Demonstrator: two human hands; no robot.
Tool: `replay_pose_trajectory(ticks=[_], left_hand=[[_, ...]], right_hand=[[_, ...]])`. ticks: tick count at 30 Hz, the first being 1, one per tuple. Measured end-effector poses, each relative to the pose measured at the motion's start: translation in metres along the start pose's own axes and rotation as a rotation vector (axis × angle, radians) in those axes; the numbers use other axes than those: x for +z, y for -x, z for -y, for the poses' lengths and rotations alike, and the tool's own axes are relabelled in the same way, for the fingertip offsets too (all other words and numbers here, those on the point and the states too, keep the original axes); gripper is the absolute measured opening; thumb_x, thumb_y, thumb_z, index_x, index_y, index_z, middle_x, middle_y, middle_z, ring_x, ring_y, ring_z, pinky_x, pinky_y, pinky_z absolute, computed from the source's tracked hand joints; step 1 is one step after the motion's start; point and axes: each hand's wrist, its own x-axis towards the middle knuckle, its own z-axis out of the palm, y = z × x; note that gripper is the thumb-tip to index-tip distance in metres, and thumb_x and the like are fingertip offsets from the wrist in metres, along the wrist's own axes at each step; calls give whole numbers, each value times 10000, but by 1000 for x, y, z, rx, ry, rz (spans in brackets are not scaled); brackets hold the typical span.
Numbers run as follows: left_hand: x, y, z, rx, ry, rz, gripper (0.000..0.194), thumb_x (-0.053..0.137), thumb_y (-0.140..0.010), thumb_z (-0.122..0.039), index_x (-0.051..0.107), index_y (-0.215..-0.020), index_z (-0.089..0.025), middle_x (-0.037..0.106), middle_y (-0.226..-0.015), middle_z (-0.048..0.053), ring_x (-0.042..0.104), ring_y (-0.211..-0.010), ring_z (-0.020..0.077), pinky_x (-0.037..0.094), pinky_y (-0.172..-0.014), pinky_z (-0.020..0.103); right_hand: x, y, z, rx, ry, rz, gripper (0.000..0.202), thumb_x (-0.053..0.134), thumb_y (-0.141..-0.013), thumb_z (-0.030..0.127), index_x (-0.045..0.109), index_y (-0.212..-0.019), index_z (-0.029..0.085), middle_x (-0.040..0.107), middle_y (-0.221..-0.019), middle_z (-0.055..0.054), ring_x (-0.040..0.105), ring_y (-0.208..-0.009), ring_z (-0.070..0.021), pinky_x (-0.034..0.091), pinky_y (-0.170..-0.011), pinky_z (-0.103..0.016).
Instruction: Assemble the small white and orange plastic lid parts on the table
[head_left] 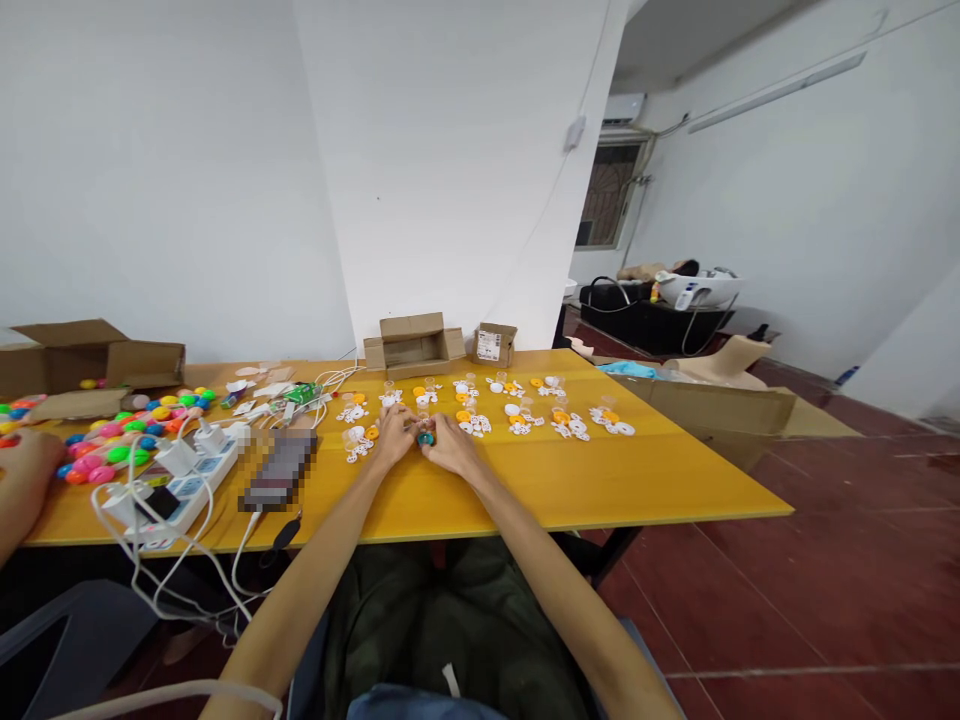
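Note:
My left hand (397,434) and my right hand (448,444) meet over the middle of the yellow table (480,500). Between them is a small teal round piece (426,438), pinched by the fingers of both; its exact kind is too small to make out. Beyond and beside the hands lie small groups of white and orange plastic parts, such as the white pieces (474,424) and an orange ring (559,416). Clear little cups (430,384) stand among these groups. My fingertips partly hide whatever lies under them.
An open cardboard box (415,350) and a smaller box (495,344) stand against the wall. Leftward are a phone (279,470), a power strip (196,482) with trailing cables, colourful balls (124,435), and another person's arm (26,480). A large carton (697,420) adjoins the table's right side.

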Motion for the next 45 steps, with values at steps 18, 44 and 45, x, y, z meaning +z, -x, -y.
replay_pose_trajectory(ticks=[18,44,45], left_hand=[[4,-5,10,-28,60,-32,153,618,-861,-278,764,-836,-238,730,-1055,74,607,-1062,262,481,-960,423],[-2,8,-9,32,-2,117,114,667,-800,-198,759,-832,-256,643,-1137,64,493,-1177,298,433,-976,433],[-2,8,-8,35,-1,118,121,658,-804,-195,757,-835,-257,643,-1134,63,492,-1176,294,430,-981,433]], right_hand=[[17,-14,-20,-120,-301,-73,232,670,-745,210,523,-918,259,683,-892,13,670,-834,-193,525,-723,-317],[10,-14,-34,-11,-228,-116,219,652,-753,192,585,-951,257,701,-925,-19,667,-881,-211,509,-778,-326],[9,-12,-34,-19,-182,-108,233,659,-755,189,591,-966,261,702,-956,-29,666,-907,-219,503,-782,-324]])
